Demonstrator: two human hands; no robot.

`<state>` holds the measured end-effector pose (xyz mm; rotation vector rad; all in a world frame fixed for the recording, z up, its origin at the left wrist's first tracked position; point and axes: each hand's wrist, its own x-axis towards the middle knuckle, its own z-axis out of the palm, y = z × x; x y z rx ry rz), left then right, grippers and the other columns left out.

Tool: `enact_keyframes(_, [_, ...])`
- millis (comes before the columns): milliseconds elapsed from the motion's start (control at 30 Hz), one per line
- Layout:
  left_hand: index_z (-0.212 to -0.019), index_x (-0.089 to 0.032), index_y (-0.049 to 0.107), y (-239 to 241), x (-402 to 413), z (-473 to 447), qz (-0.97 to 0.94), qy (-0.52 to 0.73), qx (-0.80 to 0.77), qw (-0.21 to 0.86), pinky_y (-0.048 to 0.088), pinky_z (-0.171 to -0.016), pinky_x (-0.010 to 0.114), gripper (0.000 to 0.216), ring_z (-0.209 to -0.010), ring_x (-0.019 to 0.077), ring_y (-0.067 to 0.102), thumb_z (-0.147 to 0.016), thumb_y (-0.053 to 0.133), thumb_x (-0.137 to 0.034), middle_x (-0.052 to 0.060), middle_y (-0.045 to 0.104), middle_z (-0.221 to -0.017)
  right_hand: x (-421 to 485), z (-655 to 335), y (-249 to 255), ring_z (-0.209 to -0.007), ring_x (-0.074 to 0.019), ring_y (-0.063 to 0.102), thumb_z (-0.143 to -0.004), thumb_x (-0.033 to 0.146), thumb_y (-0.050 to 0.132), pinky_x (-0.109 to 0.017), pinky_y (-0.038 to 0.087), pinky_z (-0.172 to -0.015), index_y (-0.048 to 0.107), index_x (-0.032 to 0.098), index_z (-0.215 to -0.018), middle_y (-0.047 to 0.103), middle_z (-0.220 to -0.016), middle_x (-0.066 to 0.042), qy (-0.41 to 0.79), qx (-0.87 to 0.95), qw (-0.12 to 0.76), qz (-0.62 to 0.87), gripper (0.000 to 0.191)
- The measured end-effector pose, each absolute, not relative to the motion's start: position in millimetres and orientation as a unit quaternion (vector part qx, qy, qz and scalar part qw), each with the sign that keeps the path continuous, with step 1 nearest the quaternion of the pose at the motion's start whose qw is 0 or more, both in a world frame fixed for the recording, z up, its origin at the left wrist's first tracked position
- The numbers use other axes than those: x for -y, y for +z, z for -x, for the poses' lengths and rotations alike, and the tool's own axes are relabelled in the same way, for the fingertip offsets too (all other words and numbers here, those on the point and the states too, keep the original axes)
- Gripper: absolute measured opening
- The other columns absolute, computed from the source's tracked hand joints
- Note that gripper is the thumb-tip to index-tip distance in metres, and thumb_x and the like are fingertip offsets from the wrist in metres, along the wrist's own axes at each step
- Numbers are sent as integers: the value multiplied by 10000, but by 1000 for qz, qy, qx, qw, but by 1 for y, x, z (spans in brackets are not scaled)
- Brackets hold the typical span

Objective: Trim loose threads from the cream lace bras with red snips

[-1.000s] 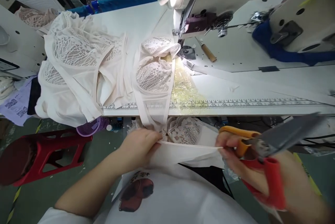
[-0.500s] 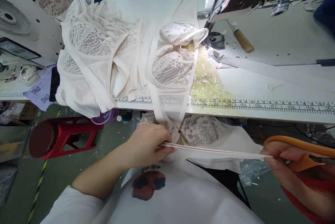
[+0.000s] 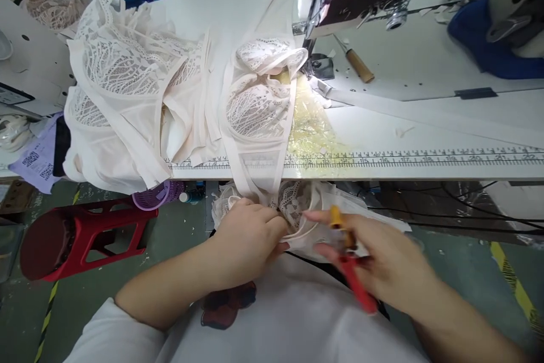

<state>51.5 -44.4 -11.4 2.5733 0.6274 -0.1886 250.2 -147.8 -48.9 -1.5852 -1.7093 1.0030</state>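
A cream lace bra (image 3: 293, 210) lies across my lap below the table edge, partly hidden by both hands. My left hand (image 3: 253, 238) is closed on its band, thumb and fingers pinched together. My right hand (image 3: 374, 252) is to the right of it, closed around scissors (image 3: 352, 272) with orange and red handles, blurred by motion. Its thumb and forefinger are near the band, and I cannot tell whether they touch it. Another cream lace bra (image 3: 259, 114) hangs from the sewing table over the front edge, just above my left hand.
A pile of cream lace bras (image 3: 123, 85) covers the table's left part. The sewing machine (image 3: 323, 6) stands behind, with a wooden-handled awl (image 3: 359, 65) nearby. A printed ruler (image 3: 403, 158) runs along the front edge. A red stool (image 3: 85, 235) and purple basket (image 3: 157, 196) are lower left.
My right hand has swung inward from the far right with the scissors, letting the stretched band go slack. My left hand keeps its pinch. The view has shifted to the right.
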Motion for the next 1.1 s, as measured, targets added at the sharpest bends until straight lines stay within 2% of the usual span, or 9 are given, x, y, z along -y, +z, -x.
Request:
enact_keyframes(33, [-762,-158,592,-13,45,-52,-944,-60,-224,234,311,-608,326,147,-648,190,572,-848,507,-242,39,637,-696,141,-240,-46,-637,-191,582,-816,200,523,-270,409,-540,444,241,-758,591,-704,-23,377,678,282,565,106])
enact_keyframes(100, [-785,-159,604,-14,47,-52,-948,-43,-221,223,295,-599,326,150,-634,186,567,-852,492,-233,37,632,-686,129,-227,-43,-527,-159,500,-790,174,493,-255,334,-469,333,244,-668,510,-598,14,353,706,282,546,213])
enact_keyframes(167, [-773,-170,611,-13,48,-51,-949,-39,-222,221,300,-616,326,140,-651,184,570,-845,513,-238,27,633,-697,124,-223,-43,-486,-139,435,-774,173,493,-240,286,-438,279,247,-659,451,-562,38,348,705,290,546,253])
enact_keyframes(300, [-731,-178,614,-4,43,-38,-953,-60,-224,196,328,-695,356,222,-659,186,562,-853,547,-351,5,629,-669,124,-228,-42,-471,-114,395,-816,217,503,-213,267,-416,251,247,-663,423,-562,56,389,681,284,552,297])
enact_keyframes(433, [-744,-171,606,8,35,-15,-955,-75,-227,177,338,-703,361,256,-647,184,554,-901,486,-333,9,618,-661,126,-232,-40,-467,-103,382,-824,218,501,-202,269,-409,274,244,-661,416,-569,58,401,665,285,563,281])
enact_keyframes(633, [-933,-166,592,16,25,18,-936,12,-233,262,414,-686,283,142,-754,161,579,-920,451,-176,29,646,-799,127,-235,-41,-466,-99,367,-811,205,503,-195,276,-410,300,238,-659,428,-566,61,403,651,298,570,255])
enact_keyframes(967, [-866,-179,585,12,25,18,-872,127,-266,390,478,-720,265,127,-773,138,578,-856,522,-69,19,629,-785,137,-237,-50,-483,-122,427,-814,288,519,-211,350,-430,381,235,-653,498,-568,40,421,629,283,590,218])
enact_keyframes(1100, [-857,-164,570,4,27,11,-858,172,-249,415,491,-825,295,100,-922,164,615,-859,523,-75,59,662,-885,149,-241,-59,-526,-138,487,-818,341,553,-224,401,-470,484,225,-700,548,-608,24,454,599,276,599,179])
